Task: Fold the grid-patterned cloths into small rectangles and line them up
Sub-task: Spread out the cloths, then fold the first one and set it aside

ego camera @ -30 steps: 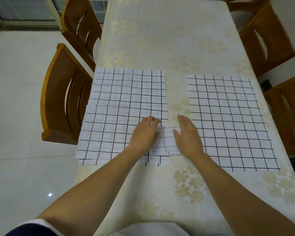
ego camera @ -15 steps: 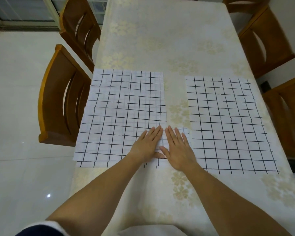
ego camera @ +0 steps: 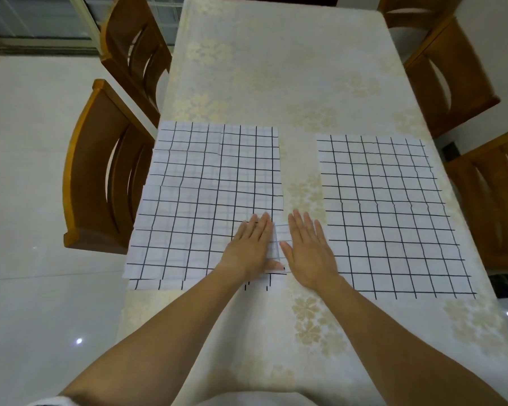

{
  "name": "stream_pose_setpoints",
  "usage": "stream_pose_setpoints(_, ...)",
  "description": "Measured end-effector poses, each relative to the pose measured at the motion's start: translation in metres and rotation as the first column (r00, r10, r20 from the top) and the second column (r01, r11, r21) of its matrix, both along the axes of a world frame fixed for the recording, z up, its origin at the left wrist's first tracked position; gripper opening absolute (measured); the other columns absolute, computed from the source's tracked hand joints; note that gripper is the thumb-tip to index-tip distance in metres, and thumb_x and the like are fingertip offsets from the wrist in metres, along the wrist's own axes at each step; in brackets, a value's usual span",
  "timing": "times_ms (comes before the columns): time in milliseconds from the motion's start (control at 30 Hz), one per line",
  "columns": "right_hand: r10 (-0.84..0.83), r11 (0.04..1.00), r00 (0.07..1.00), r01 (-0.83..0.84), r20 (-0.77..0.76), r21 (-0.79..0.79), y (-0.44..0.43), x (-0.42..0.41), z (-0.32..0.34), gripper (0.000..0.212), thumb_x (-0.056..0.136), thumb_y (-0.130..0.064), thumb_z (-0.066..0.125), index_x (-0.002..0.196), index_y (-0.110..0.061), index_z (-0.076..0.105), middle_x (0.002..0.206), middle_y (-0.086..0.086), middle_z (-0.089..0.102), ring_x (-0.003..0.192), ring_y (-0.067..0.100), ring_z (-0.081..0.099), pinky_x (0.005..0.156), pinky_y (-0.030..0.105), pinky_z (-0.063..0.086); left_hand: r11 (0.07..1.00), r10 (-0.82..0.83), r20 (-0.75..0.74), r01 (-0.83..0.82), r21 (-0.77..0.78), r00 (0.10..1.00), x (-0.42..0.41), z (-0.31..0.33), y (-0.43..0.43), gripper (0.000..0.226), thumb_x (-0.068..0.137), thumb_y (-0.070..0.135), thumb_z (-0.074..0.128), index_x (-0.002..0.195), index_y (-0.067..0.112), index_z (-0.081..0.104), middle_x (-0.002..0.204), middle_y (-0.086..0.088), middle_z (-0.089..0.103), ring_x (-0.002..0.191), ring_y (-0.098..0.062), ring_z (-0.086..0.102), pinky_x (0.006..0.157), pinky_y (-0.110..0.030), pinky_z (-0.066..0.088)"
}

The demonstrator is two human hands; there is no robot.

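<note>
Two white cloths with black grid lines lie flat on the table. The left one [ego camera: 206,197] looks like a stack of several layers with offset edges. The right cloth [ego camera: 390,215] is a single spread sheet. Between them, near the front, a small folded grid cloth [ego camera: 280,240] lies mostly hidden under my hands. My left hand [ego camera: 251,244] presses flat on its left part and on the stack's front right corner. My right hand [ego camera: 308,250] presses flat on its right part, fingers together and pointing away from me. Neither hand grips anything.
The table [ego camera: 276,68] wears a cream floral tablecloth. Two wooden chairs [ego camera: 106,177] stand along its left side and more chairs [ego camera: 458,77] along its right. The left stack's edge reaches the table's left edge.
My hands came together onto the small folded cloth and flattened on it; since half a second ago they have spread slightly apart, showing a strip of cloth between them.
</note>
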State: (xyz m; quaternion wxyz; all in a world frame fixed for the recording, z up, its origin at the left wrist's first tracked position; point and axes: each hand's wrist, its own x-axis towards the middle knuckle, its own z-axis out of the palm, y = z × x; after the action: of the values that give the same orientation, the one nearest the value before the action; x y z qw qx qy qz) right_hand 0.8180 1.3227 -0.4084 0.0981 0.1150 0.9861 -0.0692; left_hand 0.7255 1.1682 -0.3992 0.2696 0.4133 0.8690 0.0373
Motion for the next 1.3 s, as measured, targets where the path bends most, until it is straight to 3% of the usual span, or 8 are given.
stream_pose_setpoints(133, 0.102, 0.989, 0.993, -0.096, 0.051, -0.11, -0.016, -0.008, -0.01, 0.065, 0.105, -0.033, 0.023, 0.156, -0.013, -0.011, 0.163, 0.0, -0.018, 0.152, 0.019, -0.015, 0.125, 0.039, -0.001, 0.998, -0.063, -0.027, 0.063, -0.02, 0.998, 0.006, -0.008, 0.011, 0.087, 0.104, 0.052, 0.037, 0.157, 0.01, -0.017, 0.164, -0.005, -0.025, 0.152, -0.019, -0.021, 0.121, -0.033, -0.014)
stream_pose_setpoints(267, 0.061, 0.993, 0.997, -0.055, 0.053, -0.104, -0.013, -0.003, -0.017, 0.071, 0.095, -0.057, -0.008, 0.155, -0.019, -0.018, 0.163, -0.006, -0.02, 0.151, 0.012, -0.019, 0.124, 0.038, -0.005, 0.998, -0.055, -0.006, 0.055, -0.044, 0.998, 0.004, -0.009, 0.011, 0.101, 0.097, 0.062, 0.045, 0.156, 0.014, -0.022, 0.163, 0.0, -0.029, 0.152, -0.018, -0.022, 0.121, -0.033, -0.013)
stream_pose_setpoints(500, 0.082, 0.997, 0.993, -0.082, 0.084, 0.0, 0.009, 0.007, -0.019, 0.073, 0.1, -0.065, 0.005, 0.156, -0.024, -0.018, 0.162, -0.006, -0.024, 0.15, 0.014, -0.023, 0.124, 0.041, -0.007, 0.991, -0.007, -0.002, 0.007, -0.13, 1.0, -0.004, -0.007, -0.005, 0.123, 0.084, 0.078, 0.052, 0.154, 0.016, -0.028, 0.162, 0.0, -0.033, 0.15, -0.02, -0.027, 0.124, -0.045, -0.012)
stream_pose_setpoints(700, 0.019, 0.999, 0.987, -0.024, 0.162, 0.034, 0.023, 0.014, -0.014, 0.081, 0.094, -0.07, -0.006, 0.152, -0.017, -0.027, 0.16, -0.002, -0.033, 0.147, 0.014, -0.03, 0.123, 0.041, -0.012, 0.984, 0.008, -0.024, -0.012, -0.176, 1.0, -0.011, -0.004, -0.021, 0.123, 0.082, 0.082, 0.048, 0.152, 0.02, -0.033, 0.16, 0.004, -0.036, 0.148, -0.027, -0.032, 0.122, -0.052, -0.014)
stream_pose_setpoints(900, 0.003, 1.0, 0.989, -0.002, 0.151, -0.009, 0.017, 0.002, 0.003, 0.079, 0.097, -0.063, 0.001, 0.156, -0.012, -0.011, 0.163, 0.005, -0.022, 0.151, 0.02, -0.02, 0.124, 0.038, -0.01, 0.983, 0.017, -0.004, -0.018, -0.185, 1.0, -0.012, 0.009, -0.015, 0.14, 0.067, 0.096, 0.043, 0.152, 0.013, -0.03, 0.156, 0.0, -0.039, 0.147, -0.026, -0.034, 0.123, -0.05, -0.013)
stream_pose_setpoints(1000, 0.093, 0.994, 0.994, -0.089, 0.057, -0.069, 0.003, -0.01, 0.001, 0.072, 0.097, -0.053, -0.005, 0.157, -0.012, -0.005, 0.165, 0.002, -0.013, 0.153, 0.019, -0.01, 0.125, 0.037, -0.002, 0.998, -0.018, -0.005, 0.018, -0.059, 1.0, -0.012, 0.014, 0.0, 0.12, 0.084, 0.08, 0.045, 0.155, 0.012, -0.024, 0.161, -0.003, -0.033, 0.151, -0.023, -0.026, 0.126, -0.041, -0.008)
stream_pose_setpoints(1133, 0.142, 0.985, 0.985, -0.13, 0.103, -0.115, -0.007, -0.009, -0.014, 0.076, 0.092, -0.054, -0.012, 0.157, -0.015, -0.01, 0.164, 0.0, -0.017, 0.152, 0.019, -0.016, 0.125, 0.039, 0.001, 0.996, -0.047, 0.018, 0.048, -0.074, 0.999, -0.008, 0.004, 0.008, 0.107, 0.096, 0.056, 0.055, 0.157, 0.009, -0.019, 0.164, -0.005, -0.027, 0.154, -0.02, -0.016, 0.124, -0.035, -0.004)
stream_pose_setpoints(1300, 0.109, 0.993, 0.986, -0.103, 0.128, -0.05, 0.005, 0.003, -0.016, 0.077, 0.095, -0.066, -0.004, 0.154, -0.02, -0.021, 0.162, -0.003, -0.026, 0.15, 0.016, -0.023, 0.124, 0.04, -0.005, 0.988, -0.054, 0.008, 0.055, -0.147, 0.998, -0.013, 0.004, -0.001, 0.122, 0.087, 0.065, 0.062, 0.155, 0.012, -0.024, 0.163, -0.001, -0.03, 0.152, -0.019, -0.021, 0.126, -0.042, -0.005)
